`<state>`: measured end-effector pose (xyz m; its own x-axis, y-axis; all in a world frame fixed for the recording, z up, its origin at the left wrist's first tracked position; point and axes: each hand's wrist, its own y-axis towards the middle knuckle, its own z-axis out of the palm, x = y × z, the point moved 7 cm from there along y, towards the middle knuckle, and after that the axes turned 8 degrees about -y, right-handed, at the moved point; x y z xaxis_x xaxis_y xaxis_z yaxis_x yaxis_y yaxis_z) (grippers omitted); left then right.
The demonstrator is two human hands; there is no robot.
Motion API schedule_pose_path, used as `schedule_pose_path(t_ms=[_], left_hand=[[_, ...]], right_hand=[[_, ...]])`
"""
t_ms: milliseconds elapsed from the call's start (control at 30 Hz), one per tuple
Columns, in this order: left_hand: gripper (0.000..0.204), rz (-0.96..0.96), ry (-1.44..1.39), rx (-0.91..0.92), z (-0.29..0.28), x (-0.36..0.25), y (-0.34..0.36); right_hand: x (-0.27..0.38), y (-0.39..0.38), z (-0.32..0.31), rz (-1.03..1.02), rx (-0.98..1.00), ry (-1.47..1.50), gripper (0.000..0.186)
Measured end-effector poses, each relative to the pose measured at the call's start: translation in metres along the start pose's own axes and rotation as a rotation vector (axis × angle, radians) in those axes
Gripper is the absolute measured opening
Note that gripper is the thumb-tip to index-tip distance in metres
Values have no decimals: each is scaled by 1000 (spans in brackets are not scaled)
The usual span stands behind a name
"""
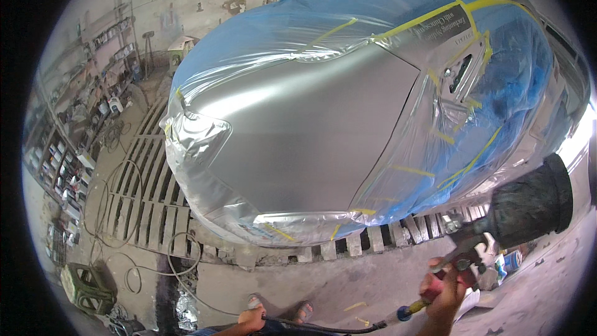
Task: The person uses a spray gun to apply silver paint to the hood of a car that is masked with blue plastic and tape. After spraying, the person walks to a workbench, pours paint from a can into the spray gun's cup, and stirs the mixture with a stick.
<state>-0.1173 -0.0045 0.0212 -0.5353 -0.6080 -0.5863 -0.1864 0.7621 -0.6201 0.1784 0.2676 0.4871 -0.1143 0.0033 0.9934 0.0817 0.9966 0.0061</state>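
My right hand (445, 291) is closed around the handle of a spray gun (466, 252), raised at the lower right. A large black paint cup (528, 205) sits on the gun, tilted to the side. My left hand (251, 320) grips the dark air hose (311, 325), which runs across the lower edge to the gun's grip. Beyond both hands stands a car with a bare silver body panel (311, 130). Blue masking film (249, 50) and yellow tape (429, 18) surround that panel. The gun is to the right of the panel and apart from it.
Slatted floor grating (146, 180) runs beneath and beside the car. Loose hose coils (134, 274) lie on the floor at left, near a greenish stool (90, 289). Cluttered shelves (59, 162) line the left wall. Containers (511, 261) stand behind the gun at right.
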Motion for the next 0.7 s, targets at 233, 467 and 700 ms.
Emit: schedule_pose_path(t_ms=[233,467,700], left_hand=[[31,87,3,-54,-7,-18,5],[40,36,-82,-26,6,15,11],[36,-2,-71,18,-20,-19,-11]], right_hand=[[21,15,-17,-73,-304,14,39],[-11,-37,59,-211,366,-76,33],[24,-36,89,-376,576,-433,34]])
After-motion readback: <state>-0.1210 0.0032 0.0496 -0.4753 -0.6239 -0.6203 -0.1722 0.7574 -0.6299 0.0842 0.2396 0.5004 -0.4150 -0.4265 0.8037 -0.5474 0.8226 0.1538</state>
